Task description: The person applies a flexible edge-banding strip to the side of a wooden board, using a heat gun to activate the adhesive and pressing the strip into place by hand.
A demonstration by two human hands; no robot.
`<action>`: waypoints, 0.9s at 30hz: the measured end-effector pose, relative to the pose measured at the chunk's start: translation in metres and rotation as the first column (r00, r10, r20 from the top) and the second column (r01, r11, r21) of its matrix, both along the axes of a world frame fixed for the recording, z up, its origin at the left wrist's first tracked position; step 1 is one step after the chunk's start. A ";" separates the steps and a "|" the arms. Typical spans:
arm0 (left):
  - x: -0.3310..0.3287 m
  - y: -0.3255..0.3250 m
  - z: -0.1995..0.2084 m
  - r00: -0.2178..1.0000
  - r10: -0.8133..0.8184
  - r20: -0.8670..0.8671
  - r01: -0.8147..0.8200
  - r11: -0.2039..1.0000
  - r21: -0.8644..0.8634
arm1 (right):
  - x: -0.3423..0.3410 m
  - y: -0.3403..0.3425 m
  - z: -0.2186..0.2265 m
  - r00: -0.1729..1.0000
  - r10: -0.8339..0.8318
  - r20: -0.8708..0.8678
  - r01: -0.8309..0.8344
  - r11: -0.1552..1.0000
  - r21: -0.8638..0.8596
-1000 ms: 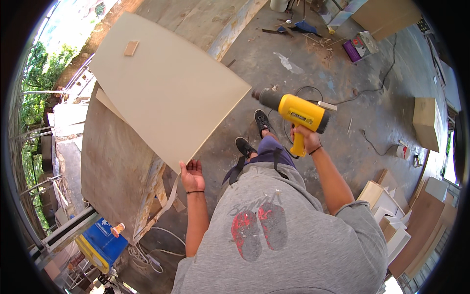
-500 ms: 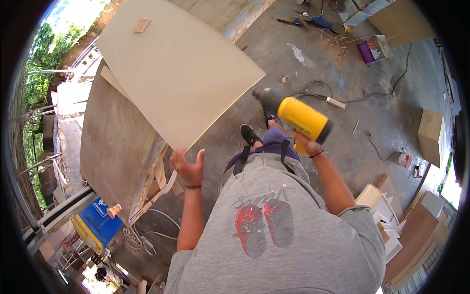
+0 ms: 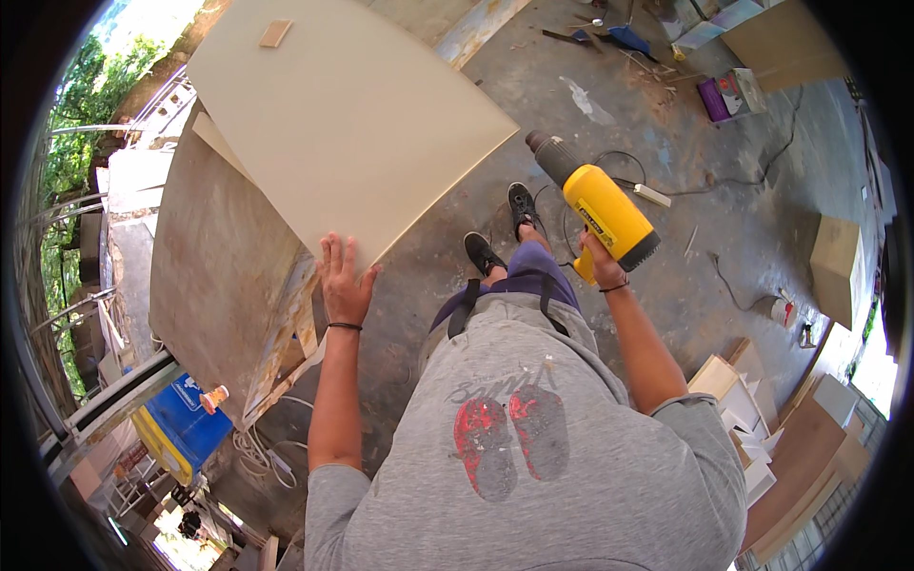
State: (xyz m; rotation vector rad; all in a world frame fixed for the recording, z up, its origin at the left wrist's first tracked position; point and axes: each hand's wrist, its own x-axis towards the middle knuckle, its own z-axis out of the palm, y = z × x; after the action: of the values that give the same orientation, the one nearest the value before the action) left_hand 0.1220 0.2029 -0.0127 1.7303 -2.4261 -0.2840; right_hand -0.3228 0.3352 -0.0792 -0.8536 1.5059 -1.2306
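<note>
My right hand [image 3: 602,261] grips a yellow and black heat gun [image 3: 609,214] by its handle. Its dark nozzle points up and left, a little off the right corner of a large cream panel [image 3: 352,133]. My left hand [image 3: 347,284] lies with spread fingers on the near corner of that panel. The panel rests on a worn brown table [image 3: 224,266] and reaches out past its edge. A small tan block [image 3: 275,33] lies on the panel's far part.
A black cable [image 3: 724,183] and a white power strip [image 3: 652,195] lie on the floor at right. A purple box [image 3: 712,101] stands farther off, and a wooden box [image 3: 835,271] at far right. Wood pieces [image 3: 728,395] lean at lower right; a blue and yellow container [image 3: 186,423] stands at lower left.
My left hand has moved up onto the panel's near corner and flattened. The heat gun has shifted right and slightly down, its nozzle now turned more upward and farther from the panel's edge.
</note>
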 end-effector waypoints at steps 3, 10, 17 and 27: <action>0.011 0.002 -0.001 0.997 -0.071 -0.020 0.072 0.997 0.009 | 0.022 0.002 0.006 0.941 -0.048 -0.336 0.020 0.996 -0.087; 0.033 0.004 0.013 0.986 -0.130 -0.099 0.137 0.989 0.059 | 0.077 -0.026 0.037 0.868 0.490 -0.079 -0.481 0.870 0.107; 0.043 0.007 0.034 0.994 -0.085 0.070 0.075 0.989 0.130 | 0.113 -0.045 0.020 0.372 0.453 0.811 -0.645 0.754 -0.125; 0.050 0.009 0.028 0.991 -0.101 0.087 0.090 0.989 0.117 | 0.128 -0.039 0.020 0.667 0.633 0.394 -0.691 0.723 0.007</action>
State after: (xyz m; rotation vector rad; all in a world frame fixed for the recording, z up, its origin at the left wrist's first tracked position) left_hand 0.1718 0.2118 0.0154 1.7104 -2.6122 -0.3671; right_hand -0.1952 0.2963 -0.0593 -0.8951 0.8343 -0.6504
